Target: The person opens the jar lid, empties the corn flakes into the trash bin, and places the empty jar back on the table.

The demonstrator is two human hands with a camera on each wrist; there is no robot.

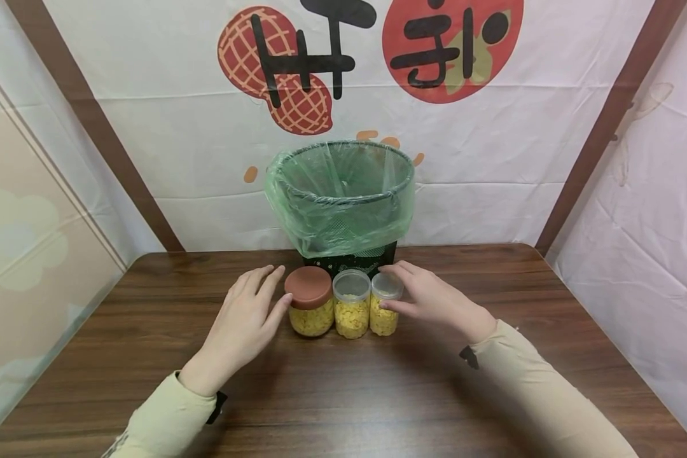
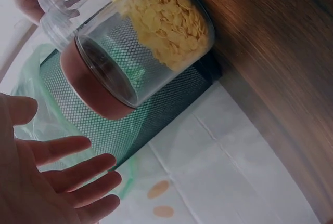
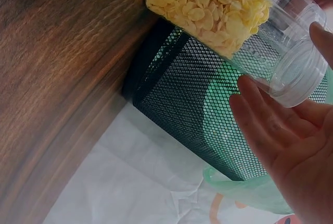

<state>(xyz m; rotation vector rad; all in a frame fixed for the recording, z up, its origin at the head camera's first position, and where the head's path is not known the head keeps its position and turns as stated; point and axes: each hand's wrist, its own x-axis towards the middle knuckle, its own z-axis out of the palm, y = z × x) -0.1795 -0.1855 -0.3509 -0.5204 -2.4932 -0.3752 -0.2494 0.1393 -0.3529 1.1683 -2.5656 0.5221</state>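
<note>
Left hand and right hand at either end of three clear round jars of yellow flakes.
Left wrist view: plain gap between left thumb and wide brown-lidded jar, despite overlap in head view. Both wrist views: mesh sides of black bin; head view: open mouth, draped translucent green plastic liner. Left fingers nearly straight, slightly spread, thumb wide. Right fingers close together, slightly bent, thumb across clear lid of narrow end jar; contact: cannot tell. Jars upright, side by side, just in front of bin, on dark brown wood-grain table. Behind: white fabric backdrop, red-and-black print.
</note>
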